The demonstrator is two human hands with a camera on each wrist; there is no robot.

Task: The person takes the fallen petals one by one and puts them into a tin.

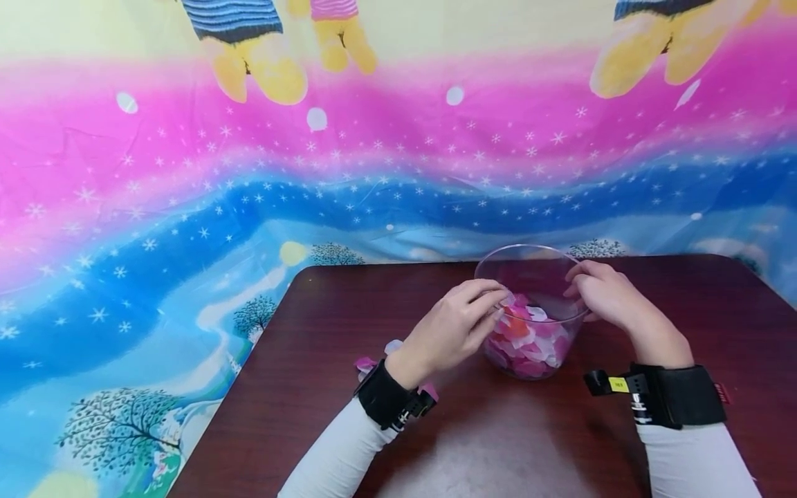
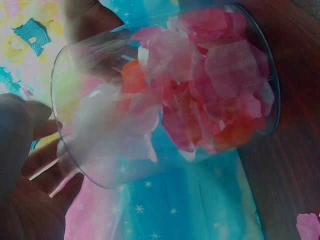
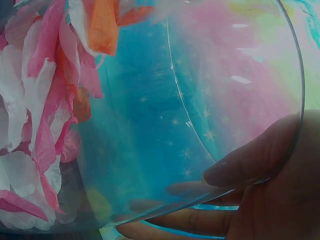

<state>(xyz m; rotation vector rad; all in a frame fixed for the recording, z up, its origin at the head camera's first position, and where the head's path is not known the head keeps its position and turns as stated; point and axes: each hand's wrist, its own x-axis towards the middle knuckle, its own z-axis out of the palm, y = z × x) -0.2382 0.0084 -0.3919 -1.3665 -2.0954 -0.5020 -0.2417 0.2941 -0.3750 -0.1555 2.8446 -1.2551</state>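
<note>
A clear plastic round cup of petals is held between two hands on the dark wooden table.

One cup is seen, roughly half filled with a heap of pink, white and orange fabric petals too many to count. The cup is steadied by the right hand, whose fingers are curled round its far rim and wall. At the near rim, the left hand has its fingertips pinched together over the petals; whether a petal is held between them cannot be told. The step in hand is judged to be dropping petals into the cup. About three loose pink and white petals are left beside the left wrist; these would need collecting next.
</note>
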